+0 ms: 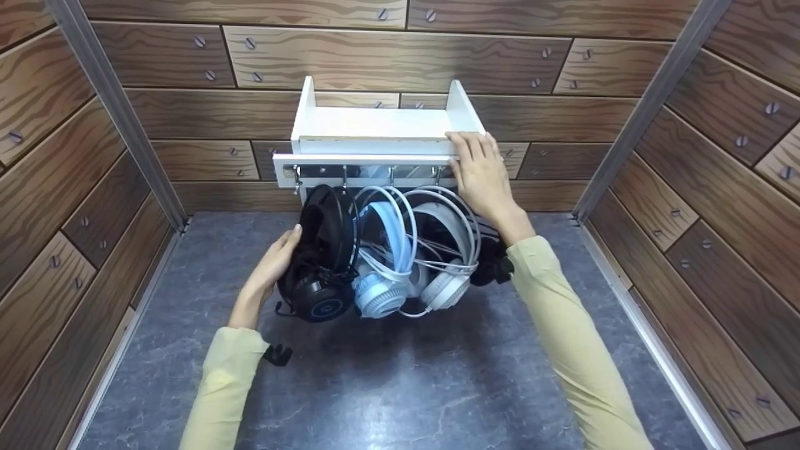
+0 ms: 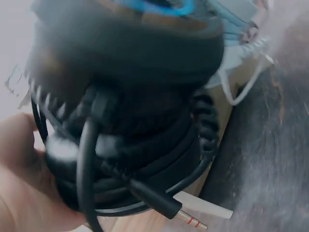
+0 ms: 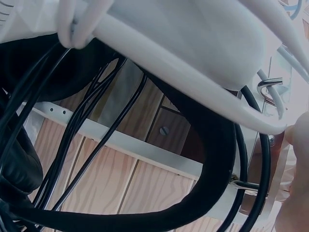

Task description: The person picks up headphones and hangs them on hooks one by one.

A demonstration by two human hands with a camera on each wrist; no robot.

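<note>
A white wall shelf (image 1: 375, 122) has a hook rail (image 1: 369, 160) along its front. Several headsets hang from it: a black headset (image 1: 325, 300) at left, a light blue headset (image 1: 381, 294) in the middle, a white headset (image 1: 445, 289), and another black headset (image 1: 494, 265) partly hidden at right. My left hand (image 1: 270, 265) holds the left black headset by its outer side; its fingers are largely hidden behind it. My right hand (image 1: 481, 175) grips the shelf's right front corner, fingers over the top and thumb at the rail. The left wrist view shows an audio plug (image 2: 157, 198) on the black headset's cable.
Wood-patterned walls (image 1: 394, 59) stand behind and on both sides, with metal corner posts (image 1: 119, 112). Below the headsets lies a dark grey marbled floor (image 1: 400, 387). Loose black cables (image 3: 72, 130) hang by the right-hand headset in the right wrist view.
</note>
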